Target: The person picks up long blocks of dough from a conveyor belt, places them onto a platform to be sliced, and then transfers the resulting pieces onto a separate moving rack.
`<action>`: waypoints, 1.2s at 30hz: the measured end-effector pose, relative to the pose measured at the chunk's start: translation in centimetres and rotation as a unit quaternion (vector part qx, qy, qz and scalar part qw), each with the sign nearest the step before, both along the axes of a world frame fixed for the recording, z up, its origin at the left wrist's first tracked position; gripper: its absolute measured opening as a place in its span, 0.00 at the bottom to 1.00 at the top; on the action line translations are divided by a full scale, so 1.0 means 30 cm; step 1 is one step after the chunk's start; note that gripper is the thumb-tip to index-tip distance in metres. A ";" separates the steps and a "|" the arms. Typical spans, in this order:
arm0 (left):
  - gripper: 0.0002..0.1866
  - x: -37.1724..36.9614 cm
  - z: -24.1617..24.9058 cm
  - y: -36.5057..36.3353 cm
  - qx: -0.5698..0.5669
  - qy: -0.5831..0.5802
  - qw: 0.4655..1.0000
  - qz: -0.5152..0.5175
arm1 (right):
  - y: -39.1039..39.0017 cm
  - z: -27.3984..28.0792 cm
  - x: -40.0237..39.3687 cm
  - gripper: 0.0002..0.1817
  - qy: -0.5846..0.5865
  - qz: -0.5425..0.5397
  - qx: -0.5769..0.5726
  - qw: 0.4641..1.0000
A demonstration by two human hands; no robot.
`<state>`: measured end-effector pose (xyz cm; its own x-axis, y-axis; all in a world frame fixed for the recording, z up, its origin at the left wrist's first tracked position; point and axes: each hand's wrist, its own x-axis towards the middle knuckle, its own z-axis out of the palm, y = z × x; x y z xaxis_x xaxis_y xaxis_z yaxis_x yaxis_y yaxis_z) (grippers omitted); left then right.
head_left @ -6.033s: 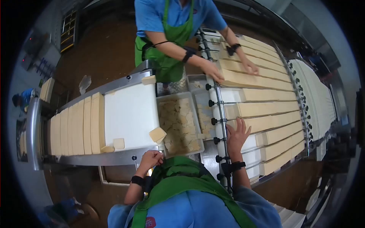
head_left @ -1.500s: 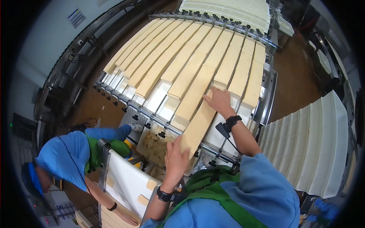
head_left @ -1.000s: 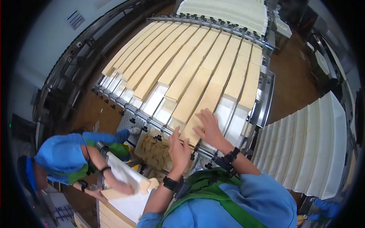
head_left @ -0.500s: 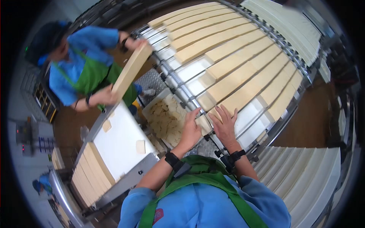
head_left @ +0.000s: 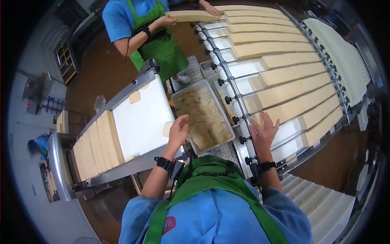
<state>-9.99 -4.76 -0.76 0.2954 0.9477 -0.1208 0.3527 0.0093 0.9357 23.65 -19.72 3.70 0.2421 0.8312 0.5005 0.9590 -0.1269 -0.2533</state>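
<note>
My left hand (head_left: 178, 131) is over the near right edge of the white work surface (head_left: 142, 118), its fingers loosely bent and nothing visible between them. A small pale piece (head_left: 167, 129) lies just to its left, partly hidden by the hand. My right hand (head_left: 264, 132) has its fingers spread, touching the near end of a long pale strip (head_left: 284, 112) on the slatted rack (head_left: 230, 77). Thin metal bars separate the rack's strips. Between my hands and farther forward sits a bin (head_left: 221, 110) of broken pale pieces (head_left: 199, 110).
Across from me, a co-worker in a green apron (head_left: 162, 53) holds a long strip (head_left: 193, 16) at the rack's far end. Black knobs (head_left: 228, 99) line the rack's near rail. Strips (head_left: 97, 142) stand side by side at left. Ridged white trays (head_left: 317, 199) are at lower right.
My left hand has moved left, away from my right hand and the block end between them. The co-worker's strip has gone from above the work surface to the rack. The view has shifted.
</note>
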 end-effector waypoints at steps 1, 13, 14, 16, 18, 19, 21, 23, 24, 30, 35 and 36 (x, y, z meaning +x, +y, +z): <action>0.18 -0.037 0.003 -0.022 -0.015 -0.022 0.999 0.043 | 0.003 -0.006 0.002 0.17 -0.010 0.003 0.012 1.000; 0.16 -0.367 -0.036 -0.268 -0.092 -0.077 0.967 0.224 | 0.012 -0.007 -0.013 0.14 -0.019 -0.010 0.017 1.000; 0.16 -0.372 -0.043 -0.267 -0.088 -0.080 0.965 0.232 | 0.014 -0.004 -0.017 0.14 -0.021 -0.013 0.017 1.000; 0.15 -0.370 -0.067 -0.264 -0.090 -0.090 0.969 0.210 | 0.018 0.011 -0.027 0.13 -0.023 -0.003 0.018 1.000; 0.14 -0.359 -0.083 -0.253 -0.105 -0.087 0.969 0.207 | 0.019 0.020 -0.038 0.13 -0.038 -0.021 -0.006 0.999; 0.13 -0.354 -0.084 -0.247 -0.124 -0.081 0.970 0.192 | 0.023 0.030 -0.046 0.13 -0.040 -0.023 -0.007 0.999; 0.13 -0.344 -0.077 -0.242 -0.141 -0.065 0.970 0.187 | 0.025 0.040 -0.047 0.14 -0.057 -0.013 -0.033 0.998; 0.13 -0.326 -0.062 -0.248 -0.159 -0.058 0.971 0.170 | 0.027 0.049 -0.043 0.16 -0.074 -0.010 -0.062 0.995; 0.13 -0.326 -0.076 -0.253 -0.160 -0.061 0.971 0.169 | 0.027 0.053 -0.041 0.16 -0.077 -0.010 -0.062 0.995; 0.11 -0.335 -0.102 -0.281 -0.183 -0.063 0.967 0.168 | 0.036 0.058 -0.029 0.18 -0.093 -0.004 -0.087 0.992; 0.11 -0.371 -0.125 -0.286 -0.180 -0.082 0.964 0.179 | 0.023 -0.012 0.038 0.20 -0.053 0.023 -0.118 0.991; 0.11 -0.373 -0.115 -0.286 -0.171 -0.076 0.964 0.190 | 0.025 -0.014 0.042 0.23 -0.028 0.039 -0.118 0.992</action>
<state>-21.19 -13.34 -4.23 -0.0260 0.9037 -0.4274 0.1214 0.4272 0.8960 24.90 -18.97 3.27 0.1493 0.9420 0.3005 0.9799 -0.1003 -0.1722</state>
